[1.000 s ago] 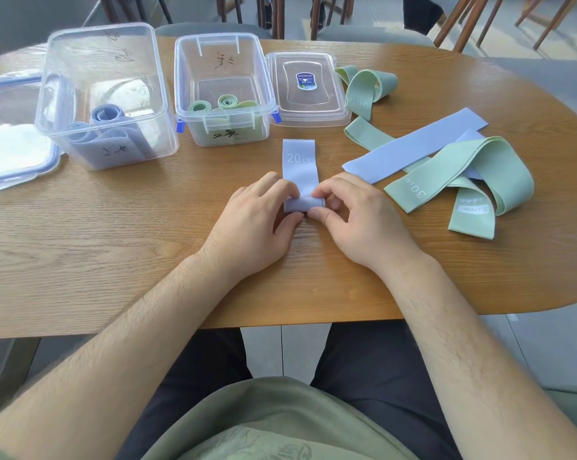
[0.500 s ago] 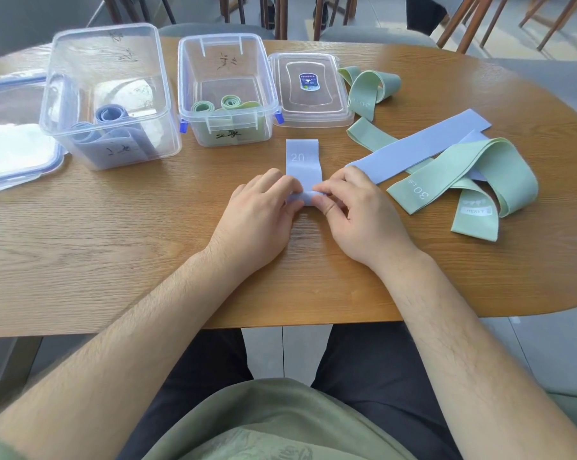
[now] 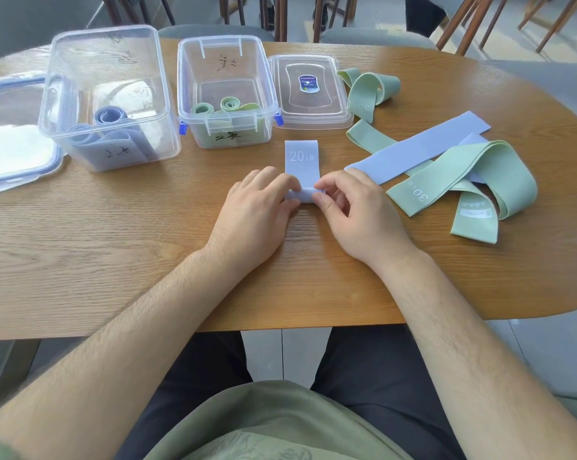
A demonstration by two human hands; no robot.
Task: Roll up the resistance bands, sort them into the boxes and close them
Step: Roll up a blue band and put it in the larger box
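If the pinch slips, the roll may spring open

Just in front of the box with green rolls, the left hand and right hand each pinch the rolled end of the blue band. Uneven pressure could make it roll crooked.

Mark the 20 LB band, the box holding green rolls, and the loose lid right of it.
20 LB band (image 3: 302, 172): head view, flat unrolled stretch just below the print.
box holding green rolls (image 3: 254, 132): head view, front wall.
loose lid (image 3: 310, 107): head view, recessed clear middle panel.
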